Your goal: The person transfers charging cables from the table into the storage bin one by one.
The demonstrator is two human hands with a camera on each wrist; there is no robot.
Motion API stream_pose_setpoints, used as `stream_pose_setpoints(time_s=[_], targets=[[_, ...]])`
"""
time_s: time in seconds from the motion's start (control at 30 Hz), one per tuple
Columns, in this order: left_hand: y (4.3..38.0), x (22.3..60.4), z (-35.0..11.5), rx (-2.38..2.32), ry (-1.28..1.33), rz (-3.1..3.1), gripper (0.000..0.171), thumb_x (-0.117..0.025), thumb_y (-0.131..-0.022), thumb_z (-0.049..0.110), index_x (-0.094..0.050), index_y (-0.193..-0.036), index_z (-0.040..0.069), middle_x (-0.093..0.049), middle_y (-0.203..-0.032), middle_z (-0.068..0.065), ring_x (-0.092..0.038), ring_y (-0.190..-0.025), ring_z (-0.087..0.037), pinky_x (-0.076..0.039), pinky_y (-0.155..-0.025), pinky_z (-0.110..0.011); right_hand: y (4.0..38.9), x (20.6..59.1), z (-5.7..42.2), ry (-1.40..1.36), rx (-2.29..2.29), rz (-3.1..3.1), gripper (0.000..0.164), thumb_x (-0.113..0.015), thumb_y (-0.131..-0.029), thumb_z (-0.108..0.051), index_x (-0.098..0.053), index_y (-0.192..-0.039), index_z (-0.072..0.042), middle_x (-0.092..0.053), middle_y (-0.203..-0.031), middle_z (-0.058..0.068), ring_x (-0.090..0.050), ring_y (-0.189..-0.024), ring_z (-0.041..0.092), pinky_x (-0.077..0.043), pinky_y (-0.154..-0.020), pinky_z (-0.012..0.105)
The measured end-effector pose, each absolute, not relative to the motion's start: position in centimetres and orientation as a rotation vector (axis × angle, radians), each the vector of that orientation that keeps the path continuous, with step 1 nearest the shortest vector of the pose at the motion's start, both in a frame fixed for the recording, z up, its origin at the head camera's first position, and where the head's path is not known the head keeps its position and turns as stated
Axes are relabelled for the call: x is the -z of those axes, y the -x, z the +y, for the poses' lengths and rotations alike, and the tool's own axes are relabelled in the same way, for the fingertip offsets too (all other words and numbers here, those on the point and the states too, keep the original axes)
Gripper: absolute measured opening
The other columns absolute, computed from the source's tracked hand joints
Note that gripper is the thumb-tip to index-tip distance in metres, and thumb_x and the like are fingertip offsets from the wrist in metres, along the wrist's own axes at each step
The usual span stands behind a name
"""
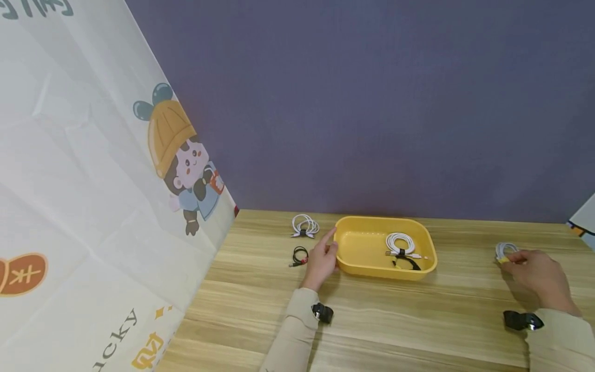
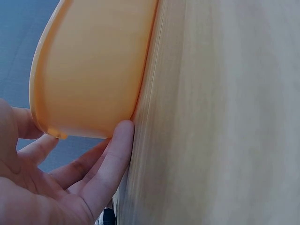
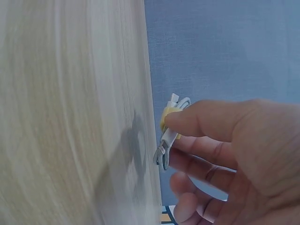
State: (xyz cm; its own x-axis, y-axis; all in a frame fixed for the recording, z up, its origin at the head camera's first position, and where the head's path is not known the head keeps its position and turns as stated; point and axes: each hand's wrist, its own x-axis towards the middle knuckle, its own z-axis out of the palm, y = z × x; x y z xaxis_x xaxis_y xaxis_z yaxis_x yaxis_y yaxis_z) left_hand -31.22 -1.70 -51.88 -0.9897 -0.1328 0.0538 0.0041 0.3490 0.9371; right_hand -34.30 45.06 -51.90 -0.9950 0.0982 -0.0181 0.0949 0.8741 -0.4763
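Observation:
The yellow plastic tray [image 1: 362, 270] stands on the table towards the back. My left hand [image 1: 322, 262] touches its left end with extended fingers; in the left wrist view fingertips [image 2: 124, 129] rest against the tray's end wall [image 2: 93, 79]. Inside the tray lie a coiled white cable [image 1: 400, 243] with a black tie and a black cable [image 1: 409, 263] partly under it. Far to the right, my right hand [image 1: 541, 274] pinches a coiled pale grey-white cable [image 3: 169, 133] with a yellow tie [image 3: 165, 117]. That cable hangs just above the table, its shadow beside it.
Left of the tray lie another coiled white cable [image 1: 305, 227] and a small black cable [image 1: 300, 256]. A dark blue panel [image 1: 372, 129] rises behind the wooden table [image 1: 395, 320]. A white printed sheet [image 1: 93, 181] slants along the left side.

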Motion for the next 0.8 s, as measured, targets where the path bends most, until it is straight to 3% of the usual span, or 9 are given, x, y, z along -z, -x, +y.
stream_pose_setpoints(time_s=[0.3,0.8], targets=[[31.29,52.03,-1.58,1.696,-0.121,-2.487,0.044,-0.053,-0.107,0.023,-0.053,-0.150,0.033,-0.075,-0.096,-0.013,-0.065,-0.061,-0.015,-0.062,-0.053,-0.032,34.48,52.12,44.89,0.137,-0.726,-3.034,0.040,-0.065,-0.094,-0.018,-0.060,-0.115,0.016,-0.061,-0.111,0.042,-0.058,-0.092,0.059,-0.049,-0.072,0.061],[31.45,52.26,-1.43,1.688,-0.126,-2.484,0.044,-0.053,-0.107,0.024,-0.053,-0.149,0.034,-0.075,-0.097,-0.015,-0.066,-0.061,-0.017,-0.062,-0.052,-0.032,34.71,52.08,44.92,0.010,-0.751,-2.963,0.043,-0.067,-0.093,-0.021,-0.061,-0.115,0.015,-0.063,-0.111,0.040,-0.061,-0.087,0.056,-0.049,-0.063,0.055]])
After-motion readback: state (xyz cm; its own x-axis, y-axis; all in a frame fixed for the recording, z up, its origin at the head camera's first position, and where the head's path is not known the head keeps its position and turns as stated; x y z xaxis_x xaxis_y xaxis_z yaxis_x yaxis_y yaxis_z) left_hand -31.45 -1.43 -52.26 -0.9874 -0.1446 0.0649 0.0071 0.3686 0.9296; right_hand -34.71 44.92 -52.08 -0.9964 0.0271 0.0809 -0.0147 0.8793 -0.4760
